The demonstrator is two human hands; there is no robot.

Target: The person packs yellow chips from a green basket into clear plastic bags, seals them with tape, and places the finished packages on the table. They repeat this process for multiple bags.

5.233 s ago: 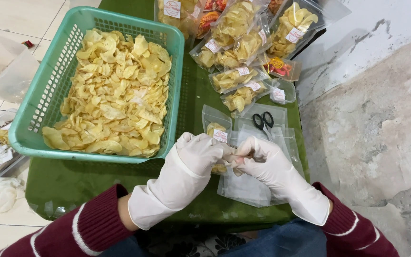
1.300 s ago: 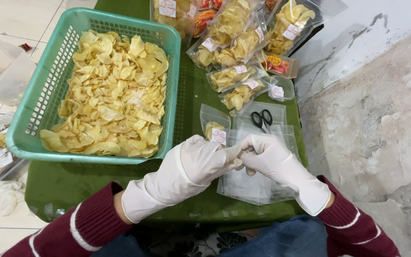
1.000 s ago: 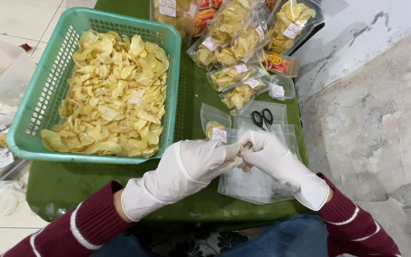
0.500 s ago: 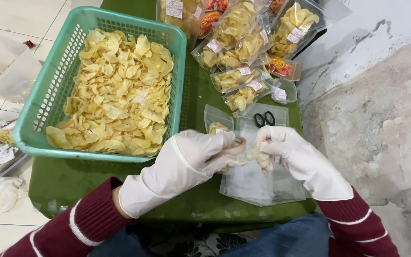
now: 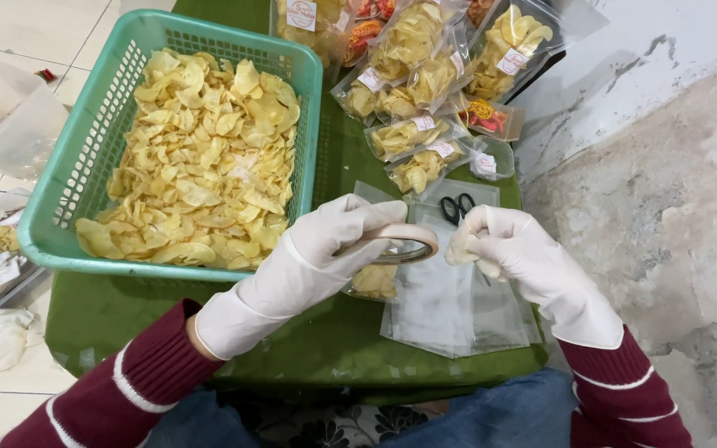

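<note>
While our left hand [image 5: 338, 241] closes its grip on the tape roll [image 5: 404, 243] and our right hand [image 5: 499, 245] pinches a chip beside it, the tape could snag our gloves.

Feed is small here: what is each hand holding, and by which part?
Left hand grips a roll of clear tape by its rim. Right hand pinches something small and pale; what cannot be told.

One green basket [image 5: 85, 166] heaped with chips, one roll of tape [image 5: 404, 243], one pair of scissors [image 5: 456, 207], two gloved hands, and roughly ten filled chip bags [image 5: 412, 137].
</note>
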